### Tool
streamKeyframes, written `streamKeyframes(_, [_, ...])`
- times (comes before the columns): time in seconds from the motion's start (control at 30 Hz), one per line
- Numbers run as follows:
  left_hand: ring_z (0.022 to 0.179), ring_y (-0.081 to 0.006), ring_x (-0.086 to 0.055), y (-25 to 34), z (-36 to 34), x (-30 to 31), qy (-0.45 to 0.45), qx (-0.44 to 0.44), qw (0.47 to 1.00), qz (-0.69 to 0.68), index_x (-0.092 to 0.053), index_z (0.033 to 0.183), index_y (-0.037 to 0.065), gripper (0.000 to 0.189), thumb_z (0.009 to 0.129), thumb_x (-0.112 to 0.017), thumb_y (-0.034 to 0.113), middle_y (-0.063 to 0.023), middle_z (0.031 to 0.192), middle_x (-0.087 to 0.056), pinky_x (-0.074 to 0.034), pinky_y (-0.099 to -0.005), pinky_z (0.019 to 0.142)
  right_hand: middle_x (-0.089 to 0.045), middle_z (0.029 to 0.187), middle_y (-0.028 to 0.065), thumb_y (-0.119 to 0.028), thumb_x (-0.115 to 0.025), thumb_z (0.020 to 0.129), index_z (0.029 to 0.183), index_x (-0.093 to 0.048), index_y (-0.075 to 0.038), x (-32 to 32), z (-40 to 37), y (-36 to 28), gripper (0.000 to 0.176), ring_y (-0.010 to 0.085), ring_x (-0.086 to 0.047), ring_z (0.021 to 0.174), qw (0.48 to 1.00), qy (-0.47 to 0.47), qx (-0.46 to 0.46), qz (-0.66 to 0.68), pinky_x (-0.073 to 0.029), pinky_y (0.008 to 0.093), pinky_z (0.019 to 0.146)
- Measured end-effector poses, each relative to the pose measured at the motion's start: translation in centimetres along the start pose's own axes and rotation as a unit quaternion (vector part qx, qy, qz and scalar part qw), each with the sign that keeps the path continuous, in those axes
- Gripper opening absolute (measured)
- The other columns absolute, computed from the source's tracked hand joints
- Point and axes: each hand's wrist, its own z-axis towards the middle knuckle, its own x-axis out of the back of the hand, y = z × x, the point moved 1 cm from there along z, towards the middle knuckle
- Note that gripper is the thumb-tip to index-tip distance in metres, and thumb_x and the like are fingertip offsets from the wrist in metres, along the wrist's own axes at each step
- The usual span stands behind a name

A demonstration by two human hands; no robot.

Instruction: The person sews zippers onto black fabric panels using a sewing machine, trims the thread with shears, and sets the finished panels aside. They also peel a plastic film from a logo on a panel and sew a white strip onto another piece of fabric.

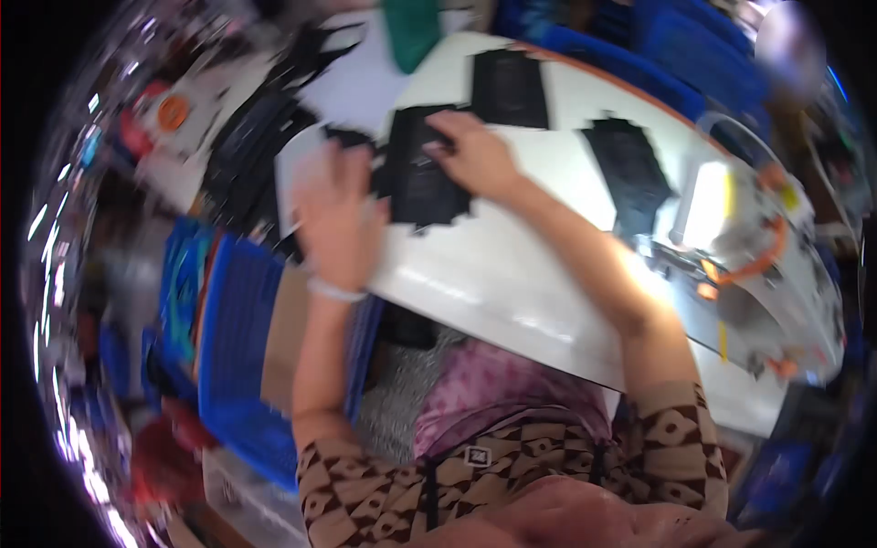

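Note:
On the white table (512, 237), my right hand (470, 155) rests on the upper right part of a black fabric piece (425, 187), its fingers bent and spread. My left hand (338, 219), blurred by motion, is over the left side of that piece and beside a white sheet (290, 173), with its fingers spread. A second black piece (509, 89) lies just beyond my right hand. Another black piece (630, 169) lies farther right, near the sewing machine. Dark fabric (251, 151) is piled left of my left hand.
A white sewing machine (767, 292) with a bright lamp stands at the right. Below the table's left edge is a blue basket (242, 338) with brown cardboard in it. Blue crates (703, 55) stand beyond the far edge. Green cloth (411, 32) hangs at the top.

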Motion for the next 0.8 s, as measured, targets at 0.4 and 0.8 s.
streamKeyframes(0.4, [0.101,-0.0375,-0.068,-10.6,-1.3,-1.2,0.327,0.256,0.900,-0.130,-0.064,0.114,-0.013,0.034,0.104,-0.057,0.019,-0.0298,0.110,-0.069,-0.052,-0.0408,0.090,-0.069,0.095,0.0201,-0.026,-0.063,0.097,0.100,-0.071,-0.002,6.8,-4.5,-6.3,0.026,0.0388,-0.066,0.089,0.969,-0.076,-0.163,0.172,-0.053,0.0466,0.078])
streamKeyframes(0.8, [0.129,-0.0283,-0.053,7.1,-13.8,2.1,-0.123,0.268,0.282,-0.913,-0.043,0.148,-0.002,0.055,0.100,-0.058,0.021,-0.0139,0.145,-0.053,-0.039,-0.0421,0.114,-0.068,0.085,0.0202,-0.028,-0.075,0.088,0.097,-0.067,0.005,16.0,-13.0,-8.8,0.035,0.0277,-0.068,0.082,0.923,0.039,-0.205,0.323,-0.053,0.0379,0.076])
